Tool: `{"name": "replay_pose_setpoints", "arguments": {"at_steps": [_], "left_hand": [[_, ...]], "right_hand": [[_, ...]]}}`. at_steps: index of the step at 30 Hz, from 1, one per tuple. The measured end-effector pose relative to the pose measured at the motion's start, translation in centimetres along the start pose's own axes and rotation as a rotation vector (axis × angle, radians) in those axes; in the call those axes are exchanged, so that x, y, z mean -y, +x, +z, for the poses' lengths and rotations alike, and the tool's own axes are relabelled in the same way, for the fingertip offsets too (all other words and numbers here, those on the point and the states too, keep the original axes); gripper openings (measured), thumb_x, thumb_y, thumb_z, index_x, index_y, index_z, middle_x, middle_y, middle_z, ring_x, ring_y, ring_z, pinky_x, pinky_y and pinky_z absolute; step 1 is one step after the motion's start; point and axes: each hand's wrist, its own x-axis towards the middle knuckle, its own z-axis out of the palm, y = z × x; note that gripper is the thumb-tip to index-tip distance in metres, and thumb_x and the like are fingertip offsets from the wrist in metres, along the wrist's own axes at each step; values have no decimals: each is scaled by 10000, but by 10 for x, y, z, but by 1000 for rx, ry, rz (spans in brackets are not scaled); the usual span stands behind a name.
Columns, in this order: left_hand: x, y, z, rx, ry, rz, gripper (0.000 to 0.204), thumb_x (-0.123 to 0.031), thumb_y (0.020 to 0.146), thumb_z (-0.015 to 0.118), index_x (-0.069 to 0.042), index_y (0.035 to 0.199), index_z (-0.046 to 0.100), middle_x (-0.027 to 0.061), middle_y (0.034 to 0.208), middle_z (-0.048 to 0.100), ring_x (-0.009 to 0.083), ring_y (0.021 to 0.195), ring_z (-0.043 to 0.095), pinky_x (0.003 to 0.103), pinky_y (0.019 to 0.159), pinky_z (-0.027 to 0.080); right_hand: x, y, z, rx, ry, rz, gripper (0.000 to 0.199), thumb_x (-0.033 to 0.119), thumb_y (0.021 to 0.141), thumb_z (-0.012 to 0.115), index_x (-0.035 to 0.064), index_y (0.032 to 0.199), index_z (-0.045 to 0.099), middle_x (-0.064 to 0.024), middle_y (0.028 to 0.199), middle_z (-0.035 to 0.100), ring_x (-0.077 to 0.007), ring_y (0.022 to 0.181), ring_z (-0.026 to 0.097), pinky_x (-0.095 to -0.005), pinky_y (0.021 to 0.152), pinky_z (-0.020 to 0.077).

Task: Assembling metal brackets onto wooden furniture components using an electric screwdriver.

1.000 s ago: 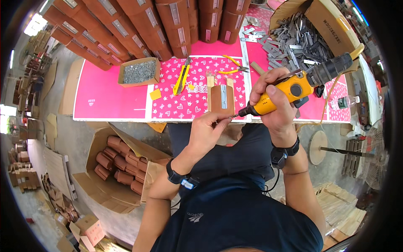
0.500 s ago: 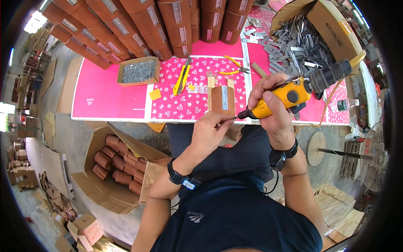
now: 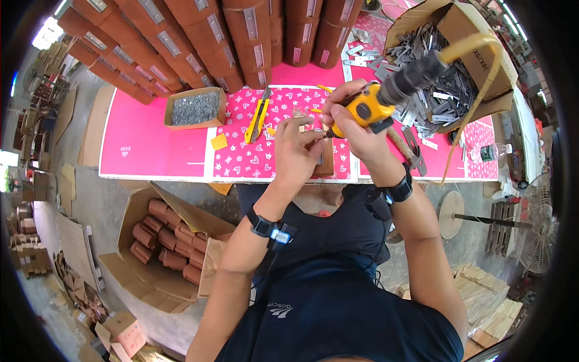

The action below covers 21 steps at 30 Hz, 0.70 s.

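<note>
My right hand (image 3: pixel 360 130) grips a yellow and black power screwdriver (image 3: pixel 362 111), its bit end pointing left and down. At that tip the thumb and forefinger of my left hand (image 3: pixel 295 151) come together; whatever they pinch is too small to make out. Beneath both lies a brown curved tile (image 3: pixel 325 166) at the table's front edge, with its metal strip mostly covered by my left hand. A cardboard tray of screws (image 3: pixel 196 110) and a yellow utility knife (image 3: pixel 258 120) lie to the left of my hands.
Stacked brown tiles (image 3: pixel 211 48) line the table's back. At the right are a box of metal strips (image 3: pixel 482 78), a hammer (image 3: pixel 413 154), a plastic bottle (image 3: pixel 491 152) and the tool's yellow cord (image 3: pixel 482 90). A carton of tiles (image 3: pixel 172 241) sits on the floor at left.
Both hands have moved away from me over the tile, bringing the screwdriver tip from the table's edge onto it. The screwdriver has shifted left, and the hammer now shows more fully.
</note>
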Motion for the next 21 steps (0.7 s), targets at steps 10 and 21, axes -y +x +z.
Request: {"name": "replay_pose_setpoints", "arguments": {"at_steps": [10, 21], "left_hand": [[4, -2, 4, 88, -70, -255, 165, -151, 798, 796, -58, 934, 780, 101, 1163, 654, 293, 1108, 596, 389, 941, 497], [7, -8, 9, 108, -126, -307, 203, -125, 811, 747, -51, 1000, 749, 133, 1139, 667, 300, 1072, 632, 388, 911, 523]], "right_hand": [[-21, 8, -8, -18, -2, 39, 132, -36, 891, 585, -8, 1018, 561, -111, 871, 655, -158, 743, 665, -302, 692, 576], [-24, 13, -7, -5, -8, 81, 113, -15, 886, 575, 1, 995, 554, -98, 842, 639, -149, 723, 641, -302, 683, 559]]}}
